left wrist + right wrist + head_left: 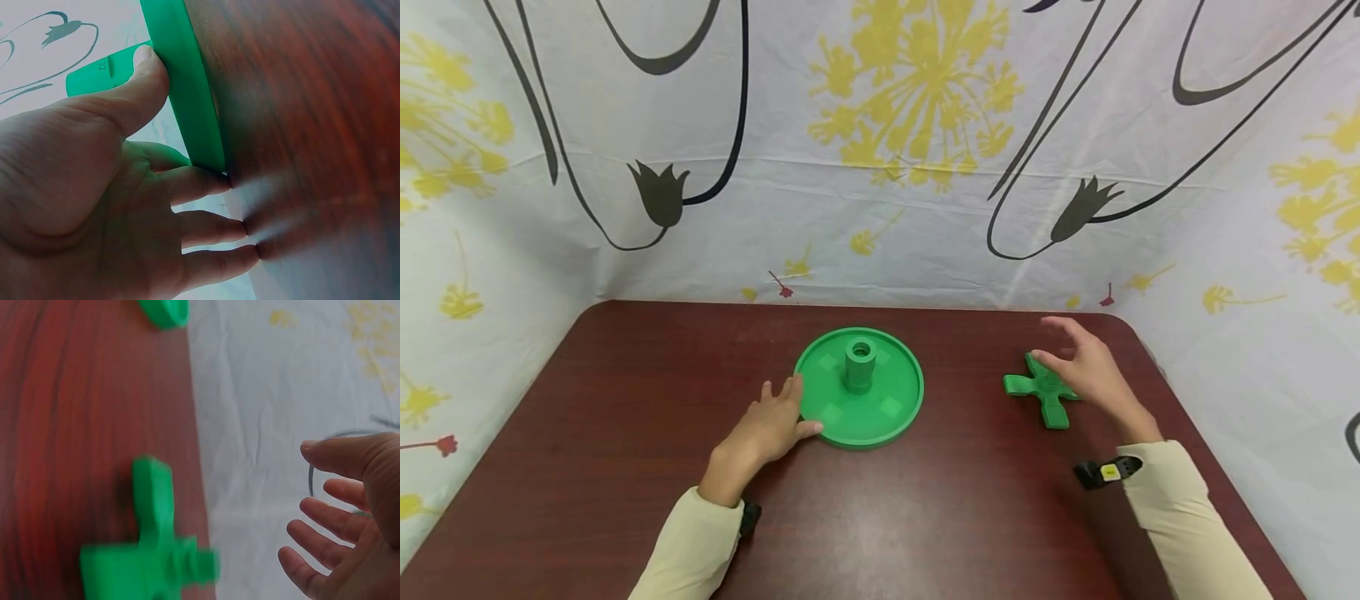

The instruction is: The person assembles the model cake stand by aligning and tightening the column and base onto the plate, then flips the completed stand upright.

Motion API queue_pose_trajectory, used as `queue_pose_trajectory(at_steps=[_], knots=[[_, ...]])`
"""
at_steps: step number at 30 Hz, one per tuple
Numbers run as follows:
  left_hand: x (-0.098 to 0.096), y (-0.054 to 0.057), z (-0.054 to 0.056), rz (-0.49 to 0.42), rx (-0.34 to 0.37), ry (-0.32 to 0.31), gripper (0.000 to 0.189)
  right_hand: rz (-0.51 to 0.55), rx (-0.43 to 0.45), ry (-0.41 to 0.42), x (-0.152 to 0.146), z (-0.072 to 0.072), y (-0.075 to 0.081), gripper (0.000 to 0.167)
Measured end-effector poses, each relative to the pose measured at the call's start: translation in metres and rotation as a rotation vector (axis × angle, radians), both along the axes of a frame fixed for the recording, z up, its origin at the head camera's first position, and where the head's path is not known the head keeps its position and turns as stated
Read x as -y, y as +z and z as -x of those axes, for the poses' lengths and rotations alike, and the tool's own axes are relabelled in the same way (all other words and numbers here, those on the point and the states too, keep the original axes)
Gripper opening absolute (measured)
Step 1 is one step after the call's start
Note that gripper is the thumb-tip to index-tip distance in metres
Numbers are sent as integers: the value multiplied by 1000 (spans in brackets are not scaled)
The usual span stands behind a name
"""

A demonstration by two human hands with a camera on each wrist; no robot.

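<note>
A round green tray-like disc with a raised rim lies on the table, and a hollow post stands up from its middle. At its left edge is my left hand, thumb laid over the rim and fingers loosely spread, with fingertips down at the tabletop. Farther right lies a green cross-shaped piece with several flat arms; a short knob shows on it in the right wrist view. My right hand hovers over that piece, fingers spread and holding nothing, hiding part of it.
The dark reddish-brown table ends at a back edge beside a white cloth printed with flowers. Cloth also hangs along the left and right sides. Each wrist wears a black strap.
</note>
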State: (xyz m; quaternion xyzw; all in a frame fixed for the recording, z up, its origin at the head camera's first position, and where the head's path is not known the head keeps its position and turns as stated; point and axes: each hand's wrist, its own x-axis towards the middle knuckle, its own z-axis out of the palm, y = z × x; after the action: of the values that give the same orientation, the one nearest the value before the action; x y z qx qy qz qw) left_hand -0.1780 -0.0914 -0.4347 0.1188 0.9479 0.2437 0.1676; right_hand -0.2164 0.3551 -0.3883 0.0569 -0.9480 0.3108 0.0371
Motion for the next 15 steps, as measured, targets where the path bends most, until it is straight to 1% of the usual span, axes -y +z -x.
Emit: queue_pose_trajectory(at_steps=[4, 8, 11, 15], knots=[[0, 0, 0, -3, -3, 1, 82, -48, -2, -16, -23, -4, -5, 60], [0, -1, 0, 0, -4, 1, 82, -113, 19, -1, -45, -8, -12, 62], [0, -1, 0, 3, -3, 2, 83, -152, 64, 31, -58, -10, -20, 65], [-1, 0, 0, 4, -3, 5, 83, -162, 136, 75, -71, -11, -32, 70]])
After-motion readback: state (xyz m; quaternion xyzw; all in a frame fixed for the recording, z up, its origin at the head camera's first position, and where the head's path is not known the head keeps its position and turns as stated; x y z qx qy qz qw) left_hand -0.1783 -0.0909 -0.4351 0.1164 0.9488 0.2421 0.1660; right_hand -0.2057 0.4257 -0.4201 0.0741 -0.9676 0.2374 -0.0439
